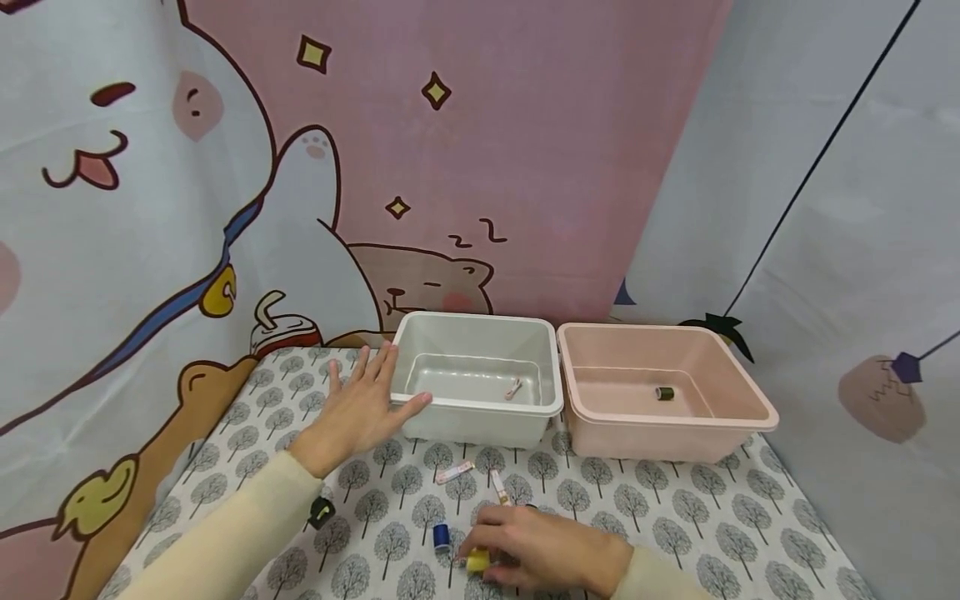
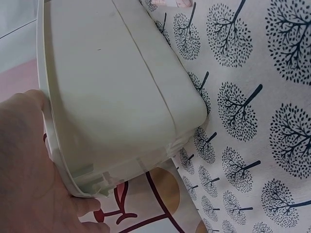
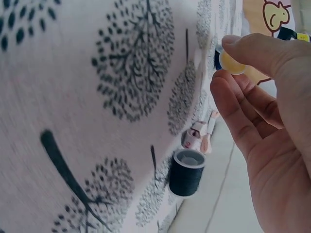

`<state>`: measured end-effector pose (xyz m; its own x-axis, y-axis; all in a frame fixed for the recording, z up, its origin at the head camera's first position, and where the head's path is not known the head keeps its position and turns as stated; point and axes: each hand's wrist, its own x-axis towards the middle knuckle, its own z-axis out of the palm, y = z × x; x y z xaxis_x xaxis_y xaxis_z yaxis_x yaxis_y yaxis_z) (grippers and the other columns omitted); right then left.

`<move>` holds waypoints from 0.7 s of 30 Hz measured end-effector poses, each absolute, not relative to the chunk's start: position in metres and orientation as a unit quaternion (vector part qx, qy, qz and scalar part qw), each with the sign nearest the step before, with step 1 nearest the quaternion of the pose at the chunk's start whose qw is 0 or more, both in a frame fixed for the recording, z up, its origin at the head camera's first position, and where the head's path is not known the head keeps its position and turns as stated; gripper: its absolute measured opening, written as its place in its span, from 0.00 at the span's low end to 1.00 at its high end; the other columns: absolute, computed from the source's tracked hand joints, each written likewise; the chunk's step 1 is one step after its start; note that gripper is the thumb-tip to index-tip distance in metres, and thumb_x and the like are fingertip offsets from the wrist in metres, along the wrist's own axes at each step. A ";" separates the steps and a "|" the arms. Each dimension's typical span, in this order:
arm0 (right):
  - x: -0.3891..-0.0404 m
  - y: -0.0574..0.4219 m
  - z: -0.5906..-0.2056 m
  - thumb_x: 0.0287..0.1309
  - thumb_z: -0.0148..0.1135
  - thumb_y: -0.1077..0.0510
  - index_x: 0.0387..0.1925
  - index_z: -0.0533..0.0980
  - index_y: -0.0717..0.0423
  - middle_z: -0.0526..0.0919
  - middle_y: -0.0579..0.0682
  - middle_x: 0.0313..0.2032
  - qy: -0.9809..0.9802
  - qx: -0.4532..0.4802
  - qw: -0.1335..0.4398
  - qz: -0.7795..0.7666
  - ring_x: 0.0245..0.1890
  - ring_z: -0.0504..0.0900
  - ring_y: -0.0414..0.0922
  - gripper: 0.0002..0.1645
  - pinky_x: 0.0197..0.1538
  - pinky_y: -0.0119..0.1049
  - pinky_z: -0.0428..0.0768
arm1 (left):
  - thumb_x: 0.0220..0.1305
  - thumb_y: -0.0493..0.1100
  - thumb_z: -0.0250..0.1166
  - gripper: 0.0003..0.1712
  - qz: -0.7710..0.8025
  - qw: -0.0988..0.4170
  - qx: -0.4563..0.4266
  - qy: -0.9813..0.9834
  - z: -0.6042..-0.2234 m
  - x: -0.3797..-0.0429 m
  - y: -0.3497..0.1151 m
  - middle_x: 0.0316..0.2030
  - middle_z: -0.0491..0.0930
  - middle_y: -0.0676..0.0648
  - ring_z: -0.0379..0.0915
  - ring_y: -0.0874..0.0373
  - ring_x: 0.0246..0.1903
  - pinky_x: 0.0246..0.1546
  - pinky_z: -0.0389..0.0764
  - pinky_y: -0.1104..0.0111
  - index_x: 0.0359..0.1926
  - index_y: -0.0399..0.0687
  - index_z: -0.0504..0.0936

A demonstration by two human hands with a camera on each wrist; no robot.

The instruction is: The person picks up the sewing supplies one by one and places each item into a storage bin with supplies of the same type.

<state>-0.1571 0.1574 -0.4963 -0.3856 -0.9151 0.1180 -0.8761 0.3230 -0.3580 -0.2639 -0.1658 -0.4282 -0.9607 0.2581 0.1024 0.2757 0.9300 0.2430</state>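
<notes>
My right hand [image 1: 536, 546] pinches a yellow thread spool [image 1: 477, 560] low over the cloth; the right wrist view shows it between thumb and fingers. A blue spool [image 1: 441, 537] stands just left of it. Near that hand is a dark spool [image 3: 187, 172], almost wholly hidden by it in the head view. My left hand [image 1: 360, 412] rests against the left front corner of the white bin [image 1: 480, 408], fingers extended and thumb along the rim. Inside that bin lies a thin pale pink-and-white strip [image 1: 513, 388]. A dark green spool [image 1: 664, 393] lies in the pink bin [image 1: 667, 423].
Two similar pale strips, a left one [image 1: 454, 472] and a right one [image 1: 498, 487], lie in front of the bins. A small black object with a yellow mark [image 1: 321, 512] lies by the left sleeve. A tree-patterned cloth [image 1: 390, 542] covers the table; printed curtains hang behind.
</notes>
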 end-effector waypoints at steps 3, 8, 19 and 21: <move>-0.157 0.160 -0.491 0.79 0.76 0.55 0.69 0.86 0.44 0.89 0.41 0.58 0.813 -0.549 0.053 -0.188 0.51 0.86 0.24 0.21 0.56 0.09 0.79 | 0.82 0.87 0.45 0.67 -0.125 0.035 -0.136 -0.982 -0.428 -0.264 -0.166 0.96 0.40 0.41 0.34 0.32 0.96 0.87 0.26 0.19 0.97 0.43 0.43; -0.158 0.164 -0.483 0.79 0.77 0.56 0.67 0.87 0.45 0.89 0.40 0.59 0.813 -0.550 0.033 -0.189 0.51 0.86 0.24 0.20 0.58 0.09 0.80 | 0.80 0.90 0.40 0.70 -0.122 0.029 -0.135 -0.983 -0.427 -0.264 -0.167 0.96 0.40 0.42 0.34 0.32 0.96 0.87 0.26 0.18 0.97 0.44 0.42; -0.165 0.178 -0.463 0.75 0.81 0.59 0.65 0.87 0.47 0.87 0.41 0.52 0.812 -0.549 -0.012 -0.197 0.45 0.85 0.27 0.21 0.52 0.09 0.80 | 0.83 0.87 0.45 0.67 -0.122 0.027 -0.137 -0.983 -0.427 -0.264 -0.167 0.96 0.40 0.42 0.34 0.32 0.96 0.87 0.27 0.17 0.97 0.43 0.43; -0.166 0.180 -0.458 0.73 0.82 0.60 0.65 0.88 0.46 0.87 0.41 0.50 0.814 -0.546 -0.020 -0.197 0.45 0.86 0.28 0.23 0.50 0.10 0.81 | 0.83 0.86 0.45 0.67 -0.121 0.027 -0.137 -0.983 -0.427 -0.264 -0.167 0.96 0.40 0.42 0.33 0.32 0.96 0.87 0.27 0.18 0.97 0.43 0.42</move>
